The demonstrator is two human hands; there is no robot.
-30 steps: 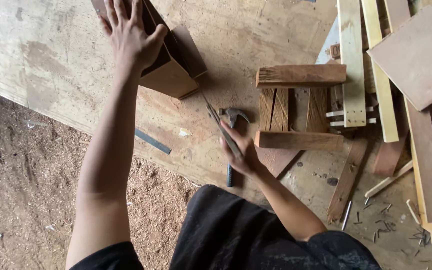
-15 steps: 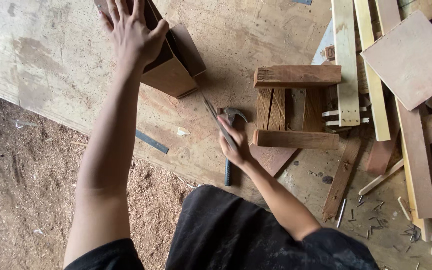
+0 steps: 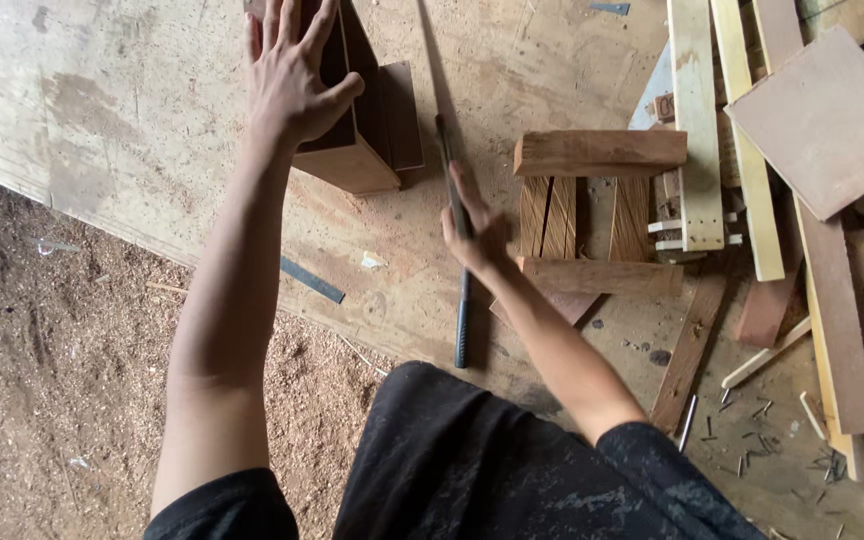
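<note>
My left hand (image 3: 292, 75) lies flat with fingers spread on top of a dark brown wooden box (image 3: 367, 150) at the far side of the plywood board (image 3: 132, 120). My right hand (image 3: 474, 235) is closed around a long thin saw blade (image 3: 439, 90) that points away from me, just right of the box. Beneath that hand lies a hammer; only its dark handle (image 3: 462, 325) shows, running toward me. A small slatted wooden frame (image 3: 597, 215) sits right beside my right hand.
Planks, strips and a square board (image 3: 822, 115) are piled at the right. Loose nails (image 3: 742, 440) lie scattered at the lower right. A short dark strip (image 3: 312, 280) lies on the plywood. Sawdust-covered ground (image 3: 42, 360) is at the left.
My right hand has swung the blade up so that it points further away, alongside the box. My left hand stays on the box.
</note>
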